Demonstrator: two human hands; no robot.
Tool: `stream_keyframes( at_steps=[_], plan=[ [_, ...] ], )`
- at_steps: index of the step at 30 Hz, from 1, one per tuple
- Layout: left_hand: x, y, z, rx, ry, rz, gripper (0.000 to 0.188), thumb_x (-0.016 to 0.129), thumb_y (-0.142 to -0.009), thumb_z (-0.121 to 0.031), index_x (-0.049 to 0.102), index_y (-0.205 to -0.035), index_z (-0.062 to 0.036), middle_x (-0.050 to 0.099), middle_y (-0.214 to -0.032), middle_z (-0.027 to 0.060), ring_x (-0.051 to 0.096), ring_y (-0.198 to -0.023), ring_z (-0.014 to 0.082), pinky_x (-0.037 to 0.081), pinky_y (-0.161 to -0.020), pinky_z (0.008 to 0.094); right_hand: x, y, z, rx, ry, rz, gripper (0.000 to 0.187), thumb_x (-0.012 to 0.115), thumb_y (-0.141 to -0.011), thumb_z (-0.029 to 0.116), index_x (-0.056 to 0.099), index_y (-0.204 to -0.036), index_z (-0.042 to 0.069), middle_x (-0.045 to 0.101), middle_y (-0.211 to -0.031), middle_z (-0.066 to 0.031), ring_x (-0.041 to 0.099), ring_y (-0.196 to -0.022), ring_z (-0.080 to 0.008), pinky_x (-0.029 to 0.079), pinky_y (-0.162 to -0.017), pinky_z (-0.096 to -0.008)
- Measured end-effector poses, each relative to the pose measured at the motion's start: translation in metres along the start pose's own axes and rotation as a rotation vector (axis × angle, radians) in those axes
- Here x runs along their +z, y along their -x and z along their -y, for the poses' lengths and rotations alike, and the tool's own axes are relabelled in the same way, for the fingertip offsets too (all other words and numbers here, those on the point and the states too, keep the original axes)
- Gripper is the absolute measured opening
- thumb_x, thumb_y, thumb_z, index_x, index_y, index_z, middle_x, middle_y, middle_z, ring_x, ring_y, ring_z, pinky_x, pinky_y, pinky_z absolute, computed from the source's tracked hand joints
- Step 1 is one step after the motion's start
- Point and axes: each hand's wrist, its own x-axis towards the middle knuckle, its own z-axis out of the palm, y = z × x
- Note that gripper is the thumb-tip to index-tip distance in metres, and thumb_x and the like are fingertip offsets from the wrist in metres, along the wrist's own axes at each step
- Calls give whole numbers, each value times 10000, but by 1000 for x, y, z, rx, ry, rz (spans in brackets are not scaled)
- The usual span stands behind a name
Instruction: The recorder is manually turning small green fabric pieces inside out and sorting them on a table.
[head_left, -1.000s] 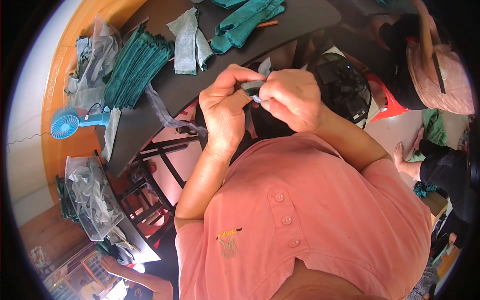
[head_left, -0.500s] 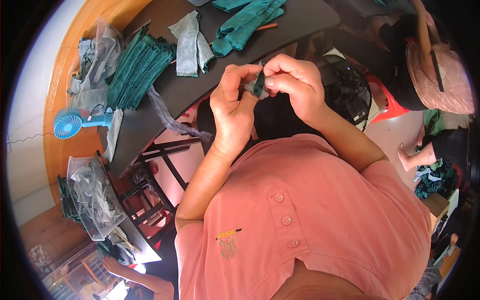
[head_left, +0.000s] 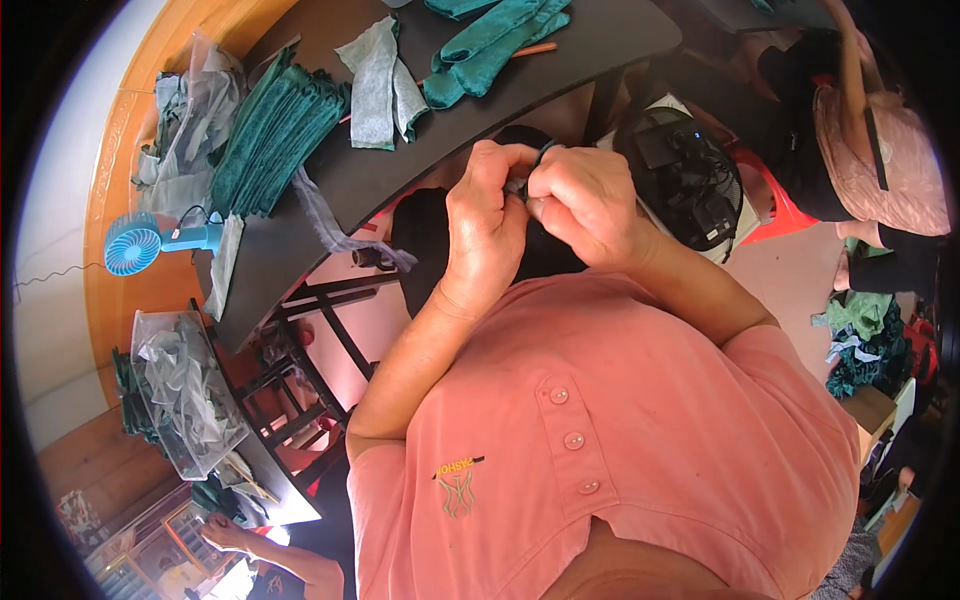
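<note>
My left hand (head_left: 485, 232) and my right hand (head_left: 592, 205) meet in front of my chest, near the dark table's edge. Both are closed, pinching a small dark green fabric piece (head_left: 545, 152) with a whitish side. Most of it is hidden behind my fingers. Beyond my hands on the table lie a pale-backed fabric strip (head_left: 372, 95) and folded green velvet pieces (head_left: 490, 55). Farther left is a thick stack of green velvet strips (head_left: 280, 140). A sheer greyish strip (head_left: 330, 220) hangs over the table edge.
A blue fan (head_left: 135, 243) stands at the left, above a clear bin (head_left: 190, 390) of whitish scraps. Right of my hands is a black mesh holder (head_left: 680, 175) with dark devices, beside a red stool (head_left: 768, 205). Other people sit at the right and lower left.
My hands have drawn closer together and turned, and the fabric piece is now mostly covered by my fingers. At lower left, another person's hand has shifted slightly.
</note>
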Motion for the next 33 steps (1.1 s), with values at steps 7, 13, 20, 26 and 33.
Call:
stream_keyframes(
  at_steps=[7, 13, 20, 26, 33],
  plan=[
    [-1, 1, -2, -298, 555, -163, 219, 524, -751, 166, 629, -894, 38, 607, -900, 42, 537, -721, 101, 452, -556, 221, -7, 10, 10, 247, -147, -54, 95, 653, -807, 37, 568, -845, 18, 584, -738, -79, 581, -630, -197, 451, -581, -307],
    [1, 8, 0, -269, 519, -133, 232, 520, -799, 157, 638, -954, 31, 601, -929, 38, 546, -733, 103, 465, -597, 218, -5, 11, 10, 494, -396, -22, 88, 626, -878, 50, 569, -873, -17, 598, -778, -51, 541, -708, -96, 449, -645, -245],
    [-3, 9, -16, -282, 580, -45, 296, 503, -812, 185, 660, -1009, 28, 572, -938, 38, 511, -717, 79, 438, -574, 211, -15, 11, 6, 525, -515, 41, 83, 600, -866, 44, 563, -817, -12, 568, -741, -42, 525, -652, -107, 411, -600, -245],
    [-8, 8, -11, -218, 475, -55, 279, 460, -780, 184, 640, -924, 27, 562, -896, 30, 503, -697, 72, 421, -558, 203, -13, 3, 6, 615, -563, -73, 75, 606, -892, 59, 593, -891, -15, 578, -772, -38, 546, -687, -103, 425, -627, -229],
    [-3, 12, -21, -335, 483, -99, 320, 462, -772, 180, 660, -968, 23, 559, -876, 15, 493, -677, 59, 410, -550, 196, -17, -3, 2, 185, -213, 31, 66, 607, -847, -6, 542, -847, -2, 510, -714, -102, 527, -609, -240, 422, -557, -304]
  ],
)
